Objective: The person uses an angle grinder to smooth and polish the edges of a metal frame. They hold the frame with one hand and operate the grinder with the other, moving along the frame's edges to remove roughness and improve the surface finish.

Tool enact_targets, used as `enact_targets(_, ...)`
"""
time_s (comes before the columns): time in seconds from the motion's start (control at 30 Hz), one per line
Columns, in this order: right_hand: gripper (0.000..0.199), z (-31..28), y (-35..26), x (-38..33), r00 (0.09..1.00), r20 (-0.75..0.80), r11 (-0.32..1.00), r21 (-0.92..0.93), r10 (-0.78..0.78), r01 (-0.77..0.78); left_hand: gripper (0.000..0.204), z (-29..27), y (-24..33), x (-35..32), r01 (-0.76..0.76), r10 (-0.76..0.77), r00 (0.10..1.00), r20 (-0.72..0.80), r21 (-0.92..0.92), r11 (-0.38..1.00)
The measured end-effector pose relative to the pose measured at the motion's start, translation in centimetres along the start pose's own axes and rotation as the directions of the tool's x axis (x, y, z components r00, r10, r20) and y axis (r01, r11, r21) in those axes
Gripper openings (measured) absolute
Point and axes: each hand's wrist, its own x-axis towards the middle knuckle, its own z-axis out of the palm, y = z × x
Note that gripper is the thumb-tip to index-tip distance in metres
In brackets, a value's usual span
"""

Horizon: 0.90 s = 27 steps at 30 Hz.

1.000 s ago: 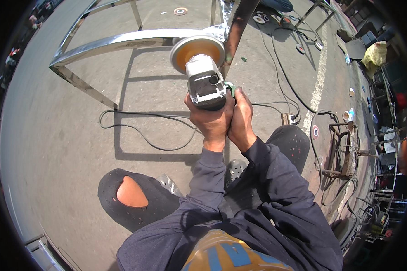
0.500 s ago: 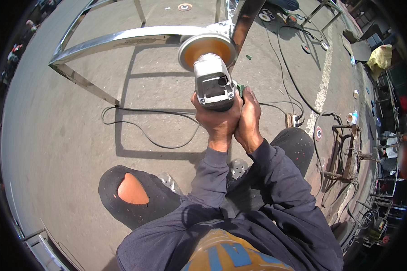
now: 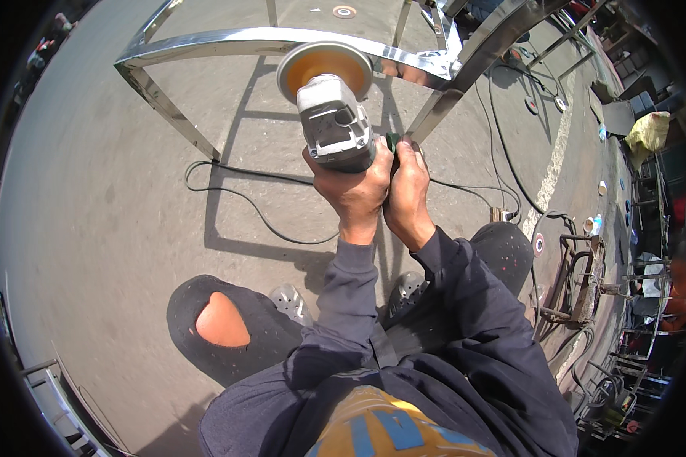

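Observation:
An angle grinder (image 3: 334, 129) with a silver-grey head is held out in front of me. Its round disc (image 3: 324, 68), orange with a grey rim, looks smeared as if turning. The disc overlaps the near rail of a shiny metal frame (image 3: 229, 39); I cannot tell whether they touch. My left hand (image 3: 352, 196) is wrapped round the grinder's body just behind the head. Against it, my right hand (image 3: 409, 190) closes round the green rear part, its fingers partly hidden. A frame leg (image 3: 453, 87) stands to the right of the disc.
A dark cable (image 3: 259, 213) loops over the concrete ground in front of my feet. Loose discs (image 3: 344, 12) lie farther off. To the right are a rusty metal stand (image 3: 583, 278), more cables and a yellowish sack (image 3: 648, 133). Another metal piece (image 3: 65, 407) sits at lower left.
The grinder and both hands have shifted left along the near rail, away from the corner joint. The frame now appears farther right in view.

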Motion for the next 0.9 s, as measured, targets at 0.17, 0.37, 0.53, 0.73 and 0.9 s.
enact_targets(0.17, 0.028, 2.9, 0.5, -0.1, 0.998, 0.059, 1.0, -0.002, -0.019, 0.019, 0.057, -1.6, 0.4, 2.4, 0.006, -0.005, 0.999, -0.035, 0.041, 0.999)
enact_targets(0.37, 0.03, 6.0, 1.5, 0.6, 0.988, 0.155, 0.999, 0.049, -0.004, -0.003, 0.06, -3.4, 0.1, 5.2, 0.001, 0.002, 0.996, -0.084, 0.035, 0.999)
enact_targets(0.53, 0.031, 7.5, 1.8, 0.4, 0.98, 0.2, 0.999, 0.039, -0.008, 0.0, 0.061, -4.6, 0.0, 6.5, 0.0, 0.007, 0.995, -0.098, 0.074, 0.997)
enact_targets(0.73, 0.033, 5.6, 0.7, 0.0, 0.986, 0.166, 1.0, 0.023, 0.017, -0.021, 0.064, -3.4, 0.8, 4.9, -0.016, 0.022, 0.998, -0.053, 0.111, 0.994)
enact_targets(0.9, 0.037, 2.2, -0.2, 0.6, 0.996, 0.082, 0.996, 0.085, 0.025, -0.032, 0.062, -0.9, 1.3, 2.6, -0.05, 0.048, 0.998, 0.029, 0.071, 0.996)
